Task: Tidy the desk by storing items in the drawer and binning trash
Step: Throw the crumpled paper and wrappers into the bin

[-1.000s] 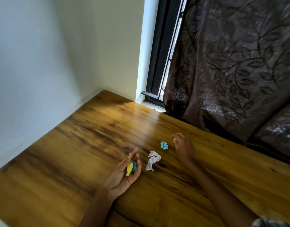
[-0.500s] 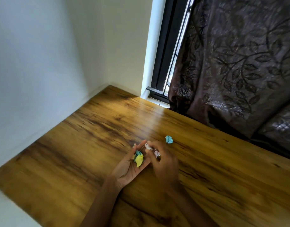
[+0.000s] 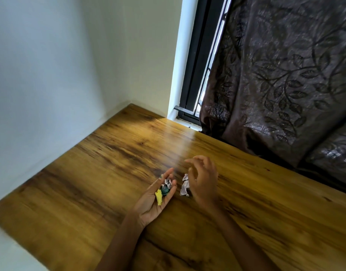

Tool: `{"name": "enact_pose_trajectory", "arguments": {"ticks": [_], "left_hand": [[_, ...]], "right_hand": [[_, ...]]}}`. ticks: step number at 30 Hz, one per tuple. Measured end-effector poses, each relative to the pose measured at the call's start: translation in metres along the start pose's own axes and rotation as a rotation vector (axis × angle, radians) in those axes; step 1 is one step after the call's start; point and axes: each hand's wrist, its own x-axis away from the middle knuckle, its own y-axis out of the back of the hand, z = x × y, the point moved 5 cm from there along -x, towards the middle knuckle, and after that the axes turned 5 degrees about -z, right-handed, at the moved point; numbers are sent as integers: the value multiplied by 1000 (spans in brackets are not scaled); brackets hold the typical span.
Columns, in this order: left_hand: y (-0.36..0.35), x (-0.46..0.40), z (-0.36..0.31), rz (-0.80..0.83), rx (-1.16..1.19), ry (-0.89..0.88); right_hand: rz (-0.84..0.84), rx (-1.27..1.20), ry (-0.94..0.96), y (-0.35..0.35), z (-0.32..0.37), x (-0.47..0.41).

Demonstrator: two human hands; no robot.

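Cupped palm-up, the left hand [image 3: 155,200] has a loose grip on a small heap of scraps: a yellow scrap [image 3: 159,196] nearest the palm, a dark green wad [image 3: 165,190] beside it, and a white crumpled paper [image 3: 167,183] toward the fingertips. Its fingers curl gently upward round the heap, and the back of the hand lies low over the wooden counter [image 3: 94,173].

Just beside it, the right hand [image 3: 202,179] hovers over the counter with its grip empty, fingers spread and loosely bent, holding nothing. Between the two hands a second crumpled white paper [image 3: 185,185] lies on the counter, just in front of the right palm; whether the hand touches it cannot be told.

Both forearms reach in from the near edge. Plain pale walls [image 3: 51,75] meet at the counter's far corner, next to a dark window frame [image 3: 195,65]. A dark brown curtain [image 3: 285,75] with a leaf pattern hangs down to the counter's far right edge.
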Motion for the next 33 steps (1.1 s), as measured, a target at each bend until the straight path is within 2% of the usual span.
{"name": "enact_pose_trajectory", "arguments": {"ticks": [4, 6, 9, 13, 15, 17, 20, 23, 28, 30, 33], "left_hand": [[0, -1, 0, 29, 57, 24], [-1, -1, 1, 36, 71, 34], [0, -3, 2, 30, 82, 46], [2, -3, 2, 15, 81, 54], [3, -4, 2, 4, 85, 52], [1, -3, 2, 3, 78, 45], [-2, -2, 1, 5, 55, 36], [-4, 1, 2, 5, 18, 24], [-1, 0, 4, -41, 58, -8], [2, -4, 3, -58, 46, -34], [4, -7, 2, -85, 26, -50]], "right_hand": [[289, 199, -116, -19, -44, -14], [350, 221, -103, -24, -58, -12], [313, 164, -106, -18, -67, -10], [203, -98, -256, -2, -55, -12], [112, -174, -232, 9, -33, -10], [91, -223, -134, 14, -5, -3], [184, -162, 35, 3, 31, 15], [190, -31, 144, -14, 43, 26], [130, 56, 192, -19, 47, 31], [183, 81, 184, -21, 42, 31], [255, -39, 99, -17, 32, 26]]}}
